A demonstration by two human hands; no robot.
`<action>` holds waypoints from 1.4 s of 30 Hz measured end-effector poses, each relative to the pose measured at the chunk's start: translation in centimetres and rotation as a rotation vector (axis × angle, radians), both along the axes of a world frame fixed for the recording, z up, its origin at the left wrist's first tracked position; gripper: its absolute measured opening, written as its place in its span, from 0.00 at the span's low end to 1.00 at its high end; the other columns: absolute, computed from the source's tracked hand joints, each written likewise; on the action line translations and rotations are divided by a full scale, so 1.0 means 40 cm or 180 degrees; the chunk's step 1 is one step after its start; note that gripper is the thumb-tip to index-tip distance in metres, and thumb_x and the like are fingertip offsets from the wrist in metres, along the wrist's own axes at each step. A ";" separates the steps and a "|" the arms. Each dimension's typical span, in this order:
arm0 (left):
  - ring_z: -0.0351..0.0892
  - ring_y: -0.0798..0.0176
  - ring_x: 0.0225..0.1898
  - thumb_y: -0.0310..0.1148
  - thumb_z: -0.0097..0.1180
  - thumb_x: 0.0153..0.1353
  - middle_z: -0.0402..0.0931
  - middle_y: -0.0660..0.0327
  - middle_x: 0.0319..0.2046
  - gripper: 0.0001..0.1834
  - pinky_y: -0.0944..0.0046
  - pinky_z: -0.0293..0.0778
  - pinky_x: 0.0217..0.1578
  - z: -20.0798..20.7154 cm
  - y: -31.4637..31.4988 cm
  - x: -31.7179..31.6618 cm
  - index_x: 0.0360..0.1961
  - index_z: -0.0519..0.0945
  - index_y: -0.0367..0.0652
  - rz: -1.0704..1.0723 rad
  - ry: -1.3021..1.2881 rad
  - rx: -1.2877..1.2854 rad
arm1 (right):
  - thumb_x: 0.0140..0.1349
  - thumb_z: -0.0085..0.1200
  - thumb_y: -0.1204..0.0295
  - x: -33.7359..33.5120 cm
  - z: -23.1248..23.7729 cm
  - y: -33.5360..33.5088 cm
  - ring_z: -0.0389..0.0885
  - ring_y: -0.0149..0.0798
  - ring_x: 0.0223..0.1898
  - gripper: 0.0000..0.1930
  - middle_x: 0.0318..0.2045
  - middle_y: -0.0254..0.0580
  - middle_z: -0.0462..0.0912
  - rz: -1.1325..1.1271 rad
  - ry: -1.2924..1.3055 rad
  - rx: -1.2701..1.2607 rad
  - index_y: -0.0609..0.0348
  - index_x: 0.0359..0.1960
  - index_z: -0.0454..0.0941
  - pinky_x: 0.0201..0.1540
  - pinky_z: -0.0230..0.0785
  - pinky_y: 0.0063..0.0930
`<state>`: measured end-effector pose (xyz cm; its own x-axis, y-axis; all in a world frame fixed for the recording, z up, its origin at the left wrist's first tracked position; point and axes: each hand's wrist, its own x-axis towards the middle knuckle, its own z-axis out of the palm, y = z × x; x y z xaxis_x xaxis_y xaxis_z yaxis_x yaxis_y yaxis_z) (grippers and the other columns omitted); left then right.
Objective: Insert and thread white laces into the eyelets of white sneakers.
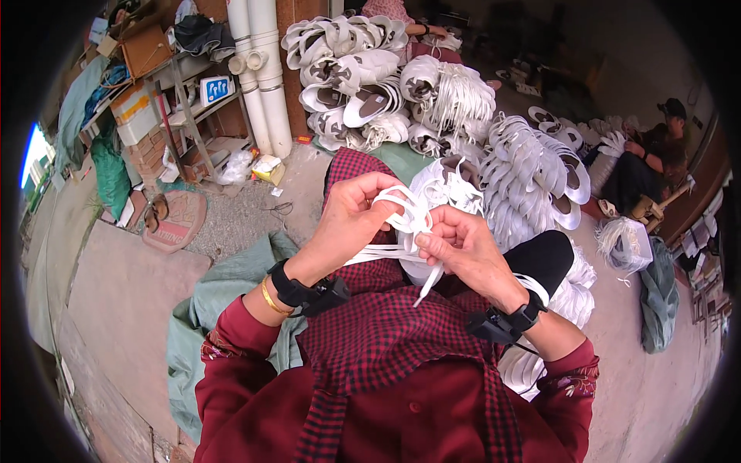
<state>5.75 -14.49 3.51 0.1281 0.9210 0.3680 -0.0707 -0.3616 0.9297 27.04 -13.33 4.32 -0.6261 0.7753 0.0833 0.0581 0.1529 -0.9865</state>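
Above my lap both hands work on looped white shoelaces (414,218). My left hand (351,220) pinches a loop between thumb and fingers, and my right hand (465,248) grips the laces where they cross. A loose lace end with a tip hangs down below my right fingers. More lace strands run left under my left hand. Just behind the hands a white shoe upper (442,187) with a dark lining rests between my knees on the red-and-black checked apron (394,324); part of it is hidden by my hands.
Bundles of white shoe uppers (347,73) are stacked ahead, with another heap (529,166) to the right. A green sheet (224,301) lies at my left. Shelving (189,116) stands beside white pipes (262,92). One person (668,147) sits at right; another person's hand (438,32) is beyond the stack.
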 end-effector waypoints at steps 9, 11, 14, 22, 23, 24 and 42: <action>0.74 0.70 0.48 0.21 0.59 0.58 0.73 0.62 0.48 0.22 0.68 0.72 0.49 0.004 -0.008 0.028 0.54 0.72 0.42 -0.0054 0.0566 -0.0017 | 0.72 0.50 0.68 0.063 -0.022 0.004 0.71 0.21 0.23 0.11 0.26 0.34 0.82 -0.0590 -0.0061 0.1022 0.64 0.48 0.72 0.27 0.65 0.18; 0.75 0.68 0.47 0.21 0.61 0.56 0.72 0.61 0.49 0.23 0.65 0.72 0.49 0.009 -0.012 0.038 0.54 0.72 0.42 0.0481 0.1185 0.0672 | 0.72 0.49 0.68 0.067 -0.023 0.007 0.70 0.21 0.22 0.11 0.26 0.35 0.82 -0.0632 -0.0020 0.1065 0.63 0.49 0.71 0.26 0.65 0.18; 0.75 0.60 0.46 0.23 0.65 0.49 0.74 0.60 0.46 0.21 0.58 0.70 0.49 0.012 -0.019 0.054 0.47 0.77 0.42 0.1193 0.1649 0.1773 | 0.73 0.48 0.67 0.065 -0.029 0.018 0.70 0.21 0.21 0.11 0.27 0.36 0.82 -0.0602 0.0070 0.1099 0.63 0.48 0.71 0.25 0.64 0.17; 0.80 0.57 0.41 0.24 0.68 0.49 0.80 0.58 0.38 0.12 0.60 0.72 0.45 -0.027 -0.012 0.101 0.36 0.81 0.39 0.1030 0.2120 0.2248 | 0.72 0.46 0.65 0.079 -0.058 0.019 0.71 0.21 0.21 0.11 0.29 0.36 0.84 -0.0325 0.0376 -0.0074 0.62 0.39 0.73 0.25 0.64 0.16; 0.81 0.59 0.39 0.24 0.67 0.51 0.80 0.57 0.36 0.11 0.61 0.73 0.43 -0.033 -0.009 0.102 0.36 0.81 0.38 0.0835 0.1901 0.1848 | 0.72 0.46 0.64 0.081 -0.061 0.020 0.72 0.21 0.21 0.11 0.28 0.35 0.83 -0.0249 0.0400 -0.0178 0.59 0.39 0.73 0.24 0.63 0.16; 0.81 0.60 0.37 0.24 0.67 0.52 0.81 0.57 0.35 0.10 0.62 0.74 0.41 -0.040 -0.008 0.102 0.36 0.81 0.36 0.0652 0.1721 0.1406 | 0.73 0.47 0.63 0.083 -0.064 0.022 0.72 0.20 0.21 0.10 0.27 0.34 0.83 -0.0166 0.0411 -0.0280 0.56 0.39 0.74 0.24 0.61 0.16; 0.79 0.62 0.34 0.23 0.61 0.58 0.77 0.58 0.31 0.06 0.63 0.73 0.39 -0.068 -0.018 0.093 0.34 0.76 0.35 0.0041 0.1847 0.1396 | 0.55 0.58 0.80 0.080 -0.034 0.028 0.80 0.27 0.33 0.13 0.30 0.34 0.81 -0.0261 -0.0454 0.1681 0.62 0.42 0.74 0.33 0.72 0.23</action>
<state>9.47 -15.23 0.78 0.4050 0.7070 0.5798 0.3964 -0.7072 0.5854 30.26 -12.20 2.97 -0.5990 0.6978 0.3928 0.2181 0.6142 -0.7584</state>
